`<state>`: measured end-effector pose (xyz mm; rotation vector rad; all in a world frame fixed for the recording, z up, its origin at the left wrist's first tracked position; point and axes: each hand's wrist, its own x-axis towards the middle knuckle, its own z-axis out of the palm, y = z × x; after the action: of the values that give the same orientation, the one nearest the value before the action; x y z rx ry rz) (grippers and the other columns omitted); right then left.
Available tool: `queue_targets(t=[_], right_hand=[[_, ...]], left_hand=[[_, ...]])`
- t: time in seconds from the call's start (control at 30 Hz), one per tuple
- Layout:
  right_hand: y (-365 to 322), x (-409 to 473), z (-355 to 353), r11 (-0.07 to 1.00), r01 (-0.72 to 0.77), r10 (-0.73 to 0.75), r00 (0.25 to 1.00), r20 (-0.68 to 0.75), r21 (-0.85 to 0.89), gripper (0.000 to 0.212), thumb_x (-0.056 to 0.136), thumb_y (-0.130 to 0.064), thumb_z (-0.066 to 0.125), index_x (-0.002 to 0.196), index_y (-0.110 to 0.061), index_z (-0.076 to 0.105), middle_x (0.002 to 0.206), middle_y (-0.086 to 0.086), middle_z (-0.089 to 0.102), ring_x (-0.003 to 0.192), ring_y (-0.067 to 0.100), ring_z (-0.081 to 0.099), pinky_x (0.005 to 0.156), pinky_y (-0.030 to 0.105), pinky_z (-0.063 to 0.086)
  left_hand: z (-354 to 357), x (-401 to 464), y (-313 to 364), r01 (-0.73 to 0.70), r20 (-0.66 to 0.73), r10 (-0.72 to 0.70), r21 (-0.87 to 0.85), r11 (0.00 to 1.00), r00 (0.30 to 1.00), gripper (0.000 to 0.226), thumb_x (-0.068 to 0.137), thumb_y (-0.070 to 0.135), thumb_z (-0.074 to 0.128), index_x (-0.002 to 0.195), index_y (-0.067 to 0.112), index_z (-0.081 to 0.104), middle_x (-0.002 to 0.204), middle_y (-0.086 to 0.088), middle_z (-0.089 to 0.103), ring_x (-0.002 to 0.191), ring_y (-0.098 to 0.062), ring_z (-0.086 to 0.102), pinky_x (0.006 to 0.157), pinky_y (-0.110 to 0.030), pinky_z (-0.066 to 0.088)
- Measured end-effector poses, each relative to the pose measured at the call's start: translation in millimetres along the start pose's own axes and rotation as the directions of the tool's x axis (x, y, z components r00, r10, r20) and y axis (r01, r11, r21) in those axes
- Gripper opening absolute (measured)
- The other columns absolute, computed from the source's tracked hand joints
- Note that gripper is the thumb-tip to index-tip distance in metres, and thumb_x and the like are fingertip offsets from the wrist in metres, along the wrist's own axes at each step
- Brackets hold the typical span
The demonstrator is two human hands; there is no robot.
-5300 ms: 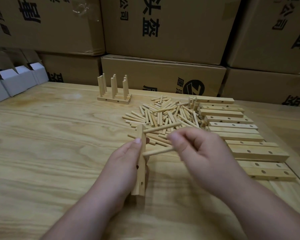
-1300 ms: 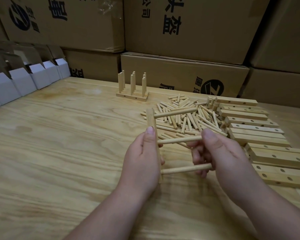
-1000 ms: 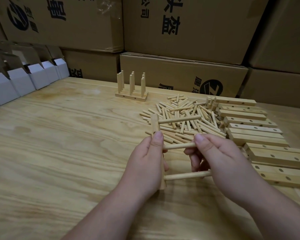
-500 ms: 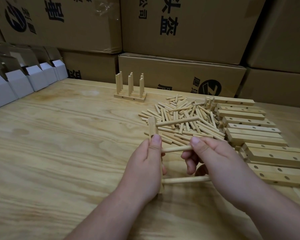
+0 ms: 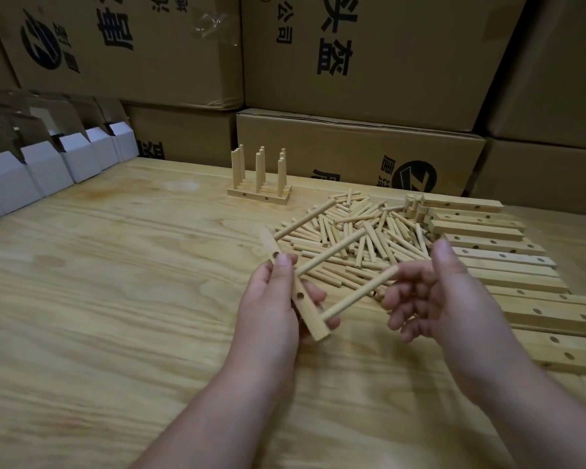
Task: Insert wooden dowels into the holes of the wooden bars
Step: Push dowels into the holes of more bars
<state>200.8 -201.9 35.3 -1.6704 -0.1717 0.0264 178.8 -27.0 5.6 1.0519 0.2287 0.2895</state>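
Observation:
My left hand (image 5: 271, 309) grips a wooden bar (image 5: 310, 314) above the table, tilted with its far end toward the back left. Three dowels stick out of the bar to the right: a far dowel (image 5: 305, 220), a middle dowel (image 5: 332, 250) and a near dowel (image 5: 359, 294). My right hand (image 5: 433, 299) hovers just right of the near dowel's tip, fingers loosely spread, holding nothing. A pile of loose dowels (image 5: 362, 231) lies behind the hands. Drilled bars (image 5: 487, 245) lie in a row at the right.
A set of bars with upright dowels (image 5: 259, 184) stands at the back of the wooden table (image 5: 99, 282). White folded cartons (image 5: 31, 170) line the left edge. Large cardboard boxes (image 5: 369, 62) wall off the back.
My right hand has let go of the middle dowel and drawn back to the right, open. My left hand has turned the bar, so the three dowels now point toward the back right.

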Motion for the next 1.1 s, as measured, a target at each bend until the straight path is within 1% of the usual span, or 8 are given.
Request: queue_targets(t=[0.17,0.3,0.43,0.57,0.7,0.77,0.87,1.1], right_hand=[[8.6,-8.1,11.8,0.991,0.032,-0.03,0.999,0.023,-0.129,0.06,0.078,-0.083,0.044,0.093,-0.033,0.075,0.082,0.006,0.072,0.061,0.02,0.064,0.051,0.031,0.052],[10.9,-7.0,11.9,0.946,0.106,-0.097,0.994,0.045,-0.307,0.023,0.076,-0.062,0.067,0.094,-0.049,0.074,0.081,-0.007,0.074,0.065,0.011,0.068,0.06,0.037,0.059],[4.2,-7.4,11.5,0.94,0.107,-0.09,0.994,0.066,-0.325,0.028,0.067,-0.059,0.071,0.092,-0.047,0.076,0.08,-0.007,0.075,0.07,0.011,0.069,0.063,0.03,0.059],[2.0,1.2,18.9,0.906,0.089,-0.055,0.994,0.092,-0.415,0.013,0.074,-0.034,0.083,0.085,-0.038,0.077,0.077,-0.008,0.073,0.064,0.01,0.066,0.055,0.015,0.05],[-1.4,30.3,35.6,0.841,0.117,-0.06,0.99,0.124,-0.529,0.018,0.079,-0.037,0.081,0.087,-0.048,0.069,0.087,-0.028,0.071,0.082,-0.008,0.065,0.066,0.015,0.049],[-5.8,58.1,47.2,0.838,0.13,-0.08,0.99,0.117,-0.53,0.021,0.08,-0.038,0.08,0.097,-0.048,0.07,0.084,-0.028,0.071,0.083,-0.012,0.064,0.071,0.012,0.044],[-13.1,109.2,72.2,0.807,0.152,-0.109,0.988,0.108,-0.57,0.027,0.084,-0.039,0.077,0.109,-0.035,0.073,0.085,-0.027,0.066,0.086,-0.011,0.059,0.072,0.012,0.041],[-7.8,207.9,126.6,0.697,0.077,-0.067,0.997,0.042,-0.713,0.032,0.089,-0.038,0.071,0.118,-0.022,0.074,0.118,-0.001,0.072,0.114,0.021,0.062,0.09,0.028,0.045]], left_hand=[[-0.1,1.3,3.1,0.035,0.077,-0.028,-0.087,0.996,0.997,0.026,0.102,0.033,0.054,0.116,0.012,0.058,0.095,-0.016,0.078,0.08,-0.03,0.077,0.062,-0.036,0.06],[0.0,3.3,1.1,0.073,0.119,-0.058,-0.128,0.989,0.991,0.029,0.102,0.03,0.054,0.123,0.01,0.051,0.101,-0.017,0.077,0.088,-0.034,0.077,0.068,-0.037,0.062],[-1.4,7.1,-4.3,0.102,0.14,-0.08,-0.156,0.982,0.987,0.029,0.104,0.026,0.051,0.127,0.009,0.046,0.107,-0.017,0.077,0.096,-0.036,0.075,0.078,-0.043,0.063],[-4.6,11.4,-5.2,0.111,0.132,-0.085,-0.207,0.972,0.988,0.03,0.104,0.028,0.051,0.126,0.009,0.045,0.11,-0.016,0.076,0.1,-0.036,0.074,0.085,-0.049,0.061],[-8.5,18.3,-2.0,0.126,0.028,-0.123,-0.29,0.949,0.992,0.026,0.104,0.028,0.051,0.127,0.015,0.053,0.11,-0.013,0.077,0.101,-0.03,0.075,0.088,-0.046,0.059],[-9.5,21.1,-0.3,0.184,0.0,-0.196,-0.348,0.919,0.981,0.026,0.105,0.031,0.05,0.126,0.019,0.056,0.112,-0.016,0.076,0.101,-0.028,0.075,0.088,-0.044,0.058],[-10.8,24.5,2.8,0.249,-0.005,-0.272,-0.389,0.887,0.962,0.021,0.106,0.035,0.045,0.123,0.028,0.055,0.103,-0.016,0.078,0.094,-0.026,0.077,0.077,-0.037,0.058],[-14.7,34.4,12.9,0.326,-0.008,-0.364,-0.428,0.843,0.931,0.027,0.107,0.037,0.037,0.118,0.024,0.058,0.092,-0.016,0.079,0.079,-0.024,0.078,0.073,-0.037,0.054]])
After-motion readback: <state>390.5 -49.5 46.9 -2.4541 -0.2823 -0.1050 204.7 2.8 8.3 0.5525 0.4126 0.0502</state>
